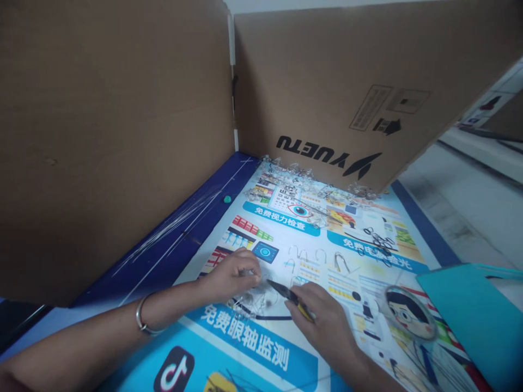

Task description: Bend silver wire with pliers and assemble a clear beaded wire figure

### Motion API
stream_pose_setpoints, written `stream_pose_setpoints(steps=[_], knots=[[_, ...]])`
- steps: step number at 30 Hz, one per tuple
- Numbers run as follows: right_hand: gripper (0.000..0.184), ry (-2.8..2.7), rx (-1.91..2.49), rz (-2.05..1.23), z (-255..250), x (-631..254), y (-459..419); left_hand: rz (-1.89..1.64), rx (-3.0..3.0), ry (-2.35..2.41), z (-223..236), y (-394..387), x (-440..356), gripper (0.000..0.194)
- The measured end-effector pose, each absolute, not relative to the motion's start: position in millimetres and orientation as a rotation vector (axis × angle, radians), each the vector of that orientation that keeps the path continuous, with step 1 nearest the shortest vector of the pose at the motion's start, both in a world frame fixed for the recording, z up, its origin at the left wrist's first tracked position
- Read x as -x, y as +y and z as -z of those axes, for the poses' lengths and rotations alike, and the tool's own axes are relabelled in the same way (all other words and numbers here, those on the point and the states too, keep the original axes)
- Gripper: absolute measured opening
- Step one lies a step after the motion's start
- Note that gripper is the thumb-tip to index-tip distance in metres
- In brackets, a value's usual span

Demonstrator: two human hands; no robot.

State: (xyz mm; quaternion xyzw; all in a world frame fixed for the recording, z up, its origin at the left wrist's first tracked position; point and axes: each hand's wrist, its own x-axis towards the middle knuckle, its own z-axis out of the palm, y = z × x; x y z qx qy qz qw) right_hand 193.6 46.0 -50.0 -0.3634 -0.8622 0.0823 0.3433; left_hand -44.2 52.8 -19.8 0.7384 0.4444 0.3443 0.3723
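Observation:
My right hand (321, 313) is wrapped round a pair of pliers (288, 294) with dark jaws and yellow-and-black handles. The jaw tips point left, close to my left hand (235, 272). My left fingers are pinched together on something small that I cannot make out. Under and just below them lies a tangle of thin clear or silvery wire pieces (261, 302) on the printed poster sheet (281, 261). Several bent wire hooks (341, 261) rest on the sheet beyond the pliers.
Cardboard panels (122, 136) stand at the left and back. Straight wires (175, 218) lie along the blue left edge, near a small green bit (227, 200). Black loops (379, 239) and clear wire clusters (294, 169) lie farther back. A turquoise folder-like object (469, 310) is at right.

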Motion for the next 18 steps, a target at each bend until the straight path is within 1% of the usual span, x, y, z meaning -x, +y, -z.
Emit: stream_pose_setpoints(steps=[8, 13, 18], knots=[[0.015, -2.229, 0.939, -0.196, 50.5, -193.9, 45.9, -0.869, -2.066, 1.277, 22.8, 49.5, 42.2, 0.019], [0.013, -2.225, 0.964, -0.183, 48.3, -192.8, 45.5, -0.891, -2.036, 1.323, 19.6, 50.0, 41.4, 0.023], [0.014, -2.236, 1.01, -0.202, 48.1, -193.2, 45.3, -0.836, -1.935, 1.301, 15.5, 51.9, 43.2, 0.021]])
